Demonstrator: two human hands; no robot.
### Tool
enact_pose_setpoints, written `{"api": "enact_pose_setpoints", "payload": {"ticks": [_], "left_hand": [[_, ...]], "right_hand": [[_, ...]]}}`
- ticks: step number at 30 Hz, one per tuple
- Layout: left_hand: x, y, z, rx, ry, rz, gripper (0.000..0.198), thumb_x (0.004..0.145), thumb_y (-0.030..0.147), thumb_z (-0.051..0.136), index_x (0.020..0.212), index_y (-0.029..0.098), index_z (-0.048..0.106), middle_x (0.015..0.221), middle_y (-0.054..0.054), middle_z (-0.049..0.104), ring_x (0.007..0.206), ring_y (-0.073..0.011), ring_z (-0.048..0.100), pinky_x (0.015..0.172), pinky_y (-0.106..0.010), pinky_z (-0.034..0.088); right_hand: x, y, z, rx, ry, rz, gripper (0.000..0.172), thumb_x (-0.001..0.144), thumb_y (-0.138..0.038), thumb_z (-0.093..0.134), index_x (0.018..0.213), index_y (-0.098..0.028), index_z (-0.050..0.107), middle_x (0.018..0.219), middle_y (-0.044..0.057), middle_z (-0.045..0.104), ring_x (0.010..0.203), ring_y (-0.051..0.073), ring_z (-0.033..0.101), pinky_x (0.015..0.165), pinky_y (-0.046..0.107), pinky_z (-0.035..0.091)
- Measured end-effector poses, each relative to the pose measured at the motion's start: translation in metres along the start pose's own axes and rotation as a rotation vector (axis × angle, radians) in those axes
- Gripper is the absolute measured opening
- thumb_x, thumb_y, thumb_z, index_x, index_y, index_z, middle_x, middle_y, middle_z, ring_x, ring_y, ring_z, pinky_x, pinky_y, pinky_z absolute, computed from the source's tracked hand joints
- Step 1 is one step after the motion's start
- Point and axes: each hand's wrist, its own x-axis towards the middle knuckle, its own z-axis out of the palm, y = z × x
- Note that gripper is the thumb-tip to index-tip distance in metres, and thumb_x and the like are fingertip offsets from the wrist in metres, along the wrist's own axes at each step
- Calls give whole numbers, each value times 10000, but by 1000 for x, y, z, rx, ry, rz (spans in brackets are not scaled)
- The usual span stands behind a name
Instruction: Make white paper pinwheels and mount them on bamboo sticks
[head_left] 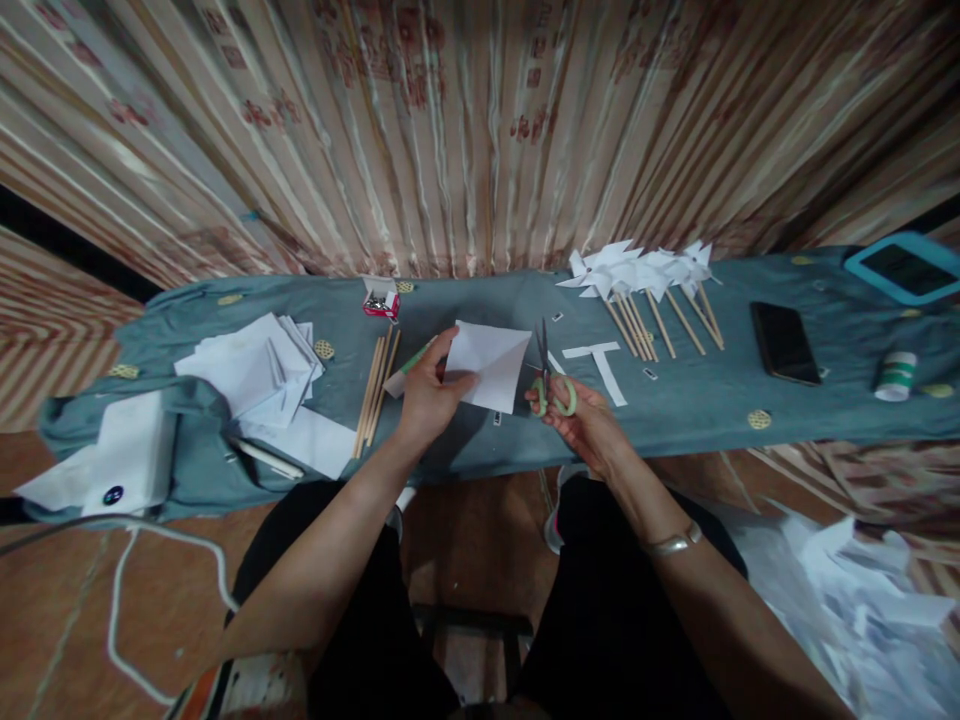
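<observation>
My left hand (429, 388) pinches a white creased paper square (489, 364) by its left edge, holding it above the blue-grey cloth-covered table (675, 405). My right hand (581, 418) grips green-handled scissors (550, 385), fingers through the loops, blades pointing up beside the paper's right edge. A green pen-like stick (414, 358) lies just behind my left hand.
Wooden sticks (375, 388) lie left of my hand, beside a stack of white paper (251, 372) and a small red box of pins (381, 300). Finished paper pinwheels on sticks (645, 285), a black phone (784, 342), a tape roll (896, 376) and paper strips (604, 365) are right.
</observation>
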Motion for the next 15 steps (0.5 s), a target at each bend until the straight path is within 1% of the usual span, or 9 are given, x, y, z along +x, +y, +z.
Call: {"api": "enact_pose_setpoints", "payload": {"ticks": [3, 6, 10, 13, 15], "left_hand": [[-2, 1, 2, 25, 4, 26, 840, 562, 143, 814, 1360, 239, 571, 1160, -55, 704, 849, -206, 685, 761, -325, 557], [-5, 1, 5, 5, 7, -3, 821, 556, 145, 825, 1333, 241, 581, 1121, -53, 717, 831, -204, 687, 767, -337, 559], [-8, -4, 9, -142, -14, -107, 649, 558, 197, 832, 1180, 207, 648, 1039, -51, 740, 939, -244, 699, 840, -374, 554], [-9, -7, 11, -235, -40, -182, 474, 577, 240, 823, 1032, 206, 694, 961, -42, 759, 958, -260, 708, 886, -400, 544], [-10, -7, 12, -265, -54, -202, 376, 582, 261, 817, 937, 194, 713, 922, -49, 767, 957, -274, 712, 909, -414, 539]], "right_hand": [[1, 1, 7, 29, 6, -19, 516, 582, -594, 866, 908, -229, 701, 775, 15, 747, 643, 132, 659, 532, 230, 475], [4, 4, 15, -11, 43, -63, 550, 541, -568, 886, 923, -226, 686, 766, 9, 739, 644, 140, 652, 550, 250, 468], [12, 9, 21, -79, 105, -114, 549, 488, -461, 923, 916, -228, 669, 742, -11, 718, 623, 143, 621, 580, 282, 484], [20, 11, 20, -101, 143, -134, 563, 502, -406, 921, 963, -229, 652, 715, -24, 697, 651, 157, 623, 605, 300, 497], [24, 10, 18, -122, 175, -163, 559, 513, -391, 915, 975, -233, 643, 702, -27, 688, 694, 172, 637, 642, 317, 516]]}}
